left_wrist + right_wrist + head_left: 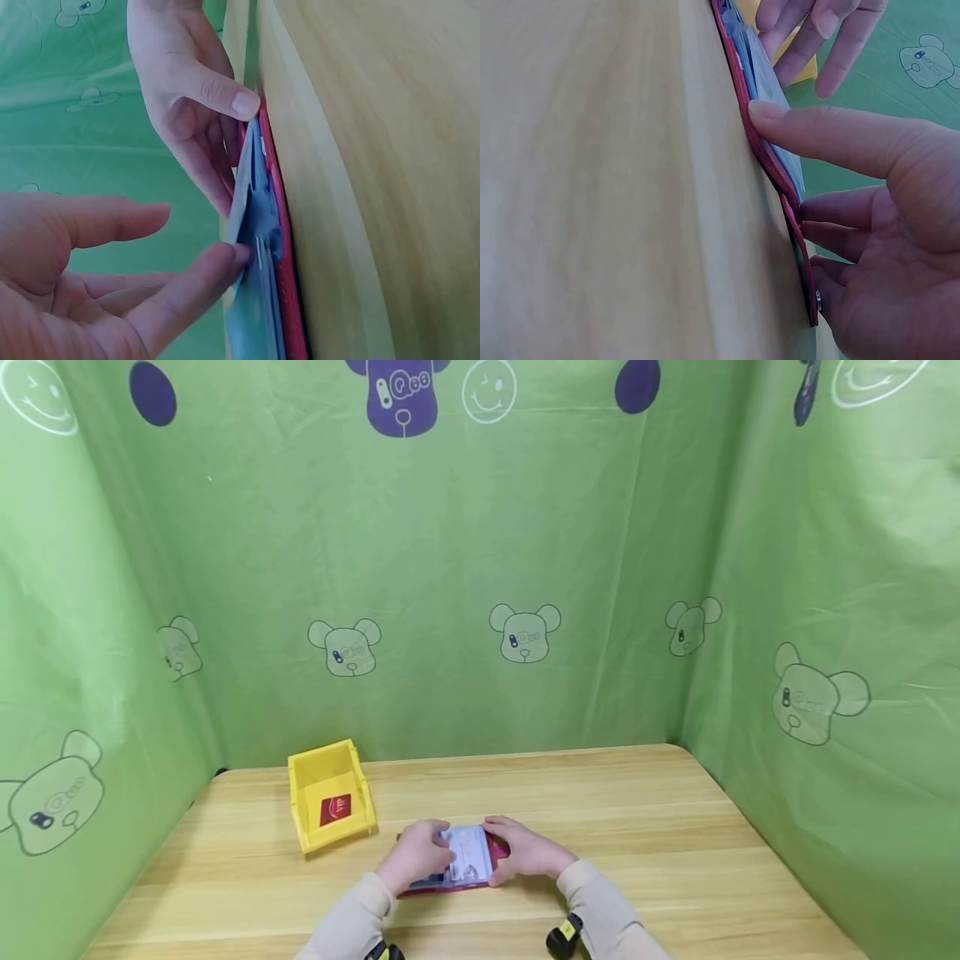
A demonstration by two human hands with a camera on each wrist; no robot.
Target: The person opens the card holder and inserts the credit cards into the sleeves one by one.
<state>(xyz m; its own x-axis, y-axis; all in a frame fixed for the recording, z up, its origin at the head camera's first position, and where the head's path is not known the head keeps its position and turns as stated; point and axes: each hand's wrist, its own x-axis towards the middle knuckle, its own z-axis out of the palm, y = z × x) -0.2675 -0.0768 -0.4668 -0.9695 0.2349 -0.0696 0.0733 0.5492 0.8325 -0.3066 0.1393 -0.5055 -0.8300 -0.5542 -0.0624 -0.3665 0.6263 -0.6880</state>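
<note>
A red card holder [482,885] lies spread on the table, its clear sleeves [467,852] facing up with a pale printed card showing inside. My right hand [534,850] grips its right end, thumb on the near edge and fingers along the far side. A strap with a metal snap [818,300] sticks out under that hand. Over the left half is my left hand [416,853]. One fingertip [241,253] touches the raised sleeve edges in the left wrist view, while the other digit stands apart in the air. The sleeves fan slightly apart there.
At the back left stands a yellow bin [337,837] with a red VIP card [335,810] inside. Green printed curtain [450,693] closes off the back and both sides of the wooden table [637,810]. A black wrist camera [562,937] is strapped below the right hand.
</note>
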